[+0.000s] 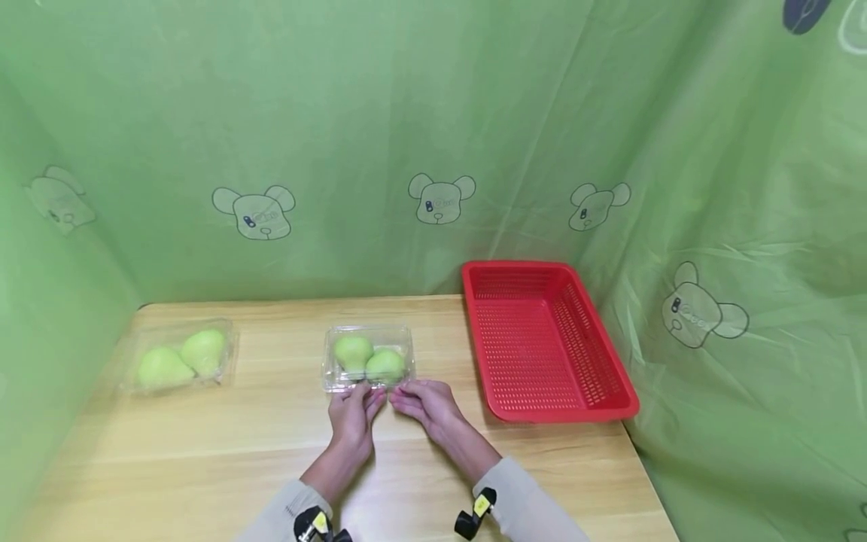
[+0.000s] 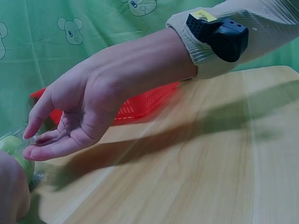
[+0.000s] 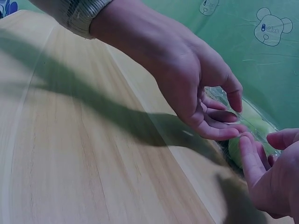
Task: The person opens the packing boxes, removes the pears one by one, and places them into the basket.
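Note:
In the head view a clear plastic clamshell box (image 1: 369, 331) holding two green pears (image 1: 353, 351) lies in front of me on the table. My left hand (image 1: 352, 414) is at its near edge, thumb above and fingers below, gripping the rim. Just to the right, my right hand (image 1: 433, 406) pinches the same edge between thumb and fingers, its fingertips close to the left hand's. The left wrist view shows the right hand (image 2: 77, 109) curved at the box's edge. In the right wrist view the left hand (image 3: 191, 88) meets the box, partly hidden by fingers.
A second clear package (image 1: 152, 335) with two green pears (image 1: 203, 351) lies at the table's left. An empty red perforated basket (image 1: 528, 354) stands at the right, near the table's edge. Green curtains (image 1: 352, 135) printed with bear heads surround the wooden table (image 1: 223, 459).

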`<state>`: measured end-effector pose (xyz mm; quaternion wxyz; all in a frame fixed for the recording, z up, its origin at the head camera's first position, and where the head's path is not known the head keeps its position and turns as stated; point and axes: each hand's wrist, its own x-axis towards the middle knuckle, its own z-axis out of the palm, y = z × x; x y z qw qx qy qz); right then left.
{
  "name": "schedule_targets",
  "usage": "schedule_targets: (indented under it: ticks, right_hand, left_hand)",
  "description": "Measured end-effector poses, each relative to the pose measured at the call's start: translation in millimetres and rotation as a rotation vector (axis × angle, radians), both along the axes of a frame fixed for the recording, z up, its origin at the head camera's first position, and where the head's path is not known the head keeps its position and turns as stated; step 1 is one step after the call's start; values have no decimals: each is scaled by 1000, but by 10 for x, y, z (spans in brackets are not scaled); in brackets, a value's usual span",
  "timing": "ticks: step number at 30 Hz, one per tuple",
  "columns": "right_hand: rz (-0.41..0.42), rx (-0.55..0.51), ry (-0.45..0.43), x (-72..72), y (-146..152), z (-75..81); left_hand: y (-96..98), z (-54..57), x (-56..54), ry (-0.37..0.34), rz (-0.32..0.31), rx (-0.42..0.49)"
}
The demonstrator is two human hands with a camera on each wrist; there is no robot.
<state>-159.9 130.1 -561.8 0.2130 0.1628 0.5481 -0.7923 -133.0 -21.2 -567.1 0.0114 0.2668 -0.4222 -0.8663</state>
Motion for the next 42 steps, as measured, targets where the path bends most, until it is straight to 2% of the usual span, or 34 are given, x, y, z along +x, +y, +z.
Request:
schedule_targets:
  ticks: [9, 18, 26, 35, 37, 42]
  right_hand:
    - [-8, 36, 33, 20, 30, 42]
    - [-59, 210, 118, -32, 44, 36]
    - [-115, 309, 175, -48, 8, 49]
    - [-86, 392, 189, -67, 25, 98]
    - [-72, 393, 194, -41, 21, 203]
    - [-79, 362, 179, -65, 35, 226]
  left_hand:
    - [32, -39, -41, 27, 40, -41]
    - [7, -44, -57, 22, 47, -68]
    - [-13, -23, -63, 33, 31, -74]
    - [-80, -56, -85, 30, -5, -63]
    - [-93, -62, -92, 34, -18, -65]
    - [-128, -64, -105, 49, -65, -76]
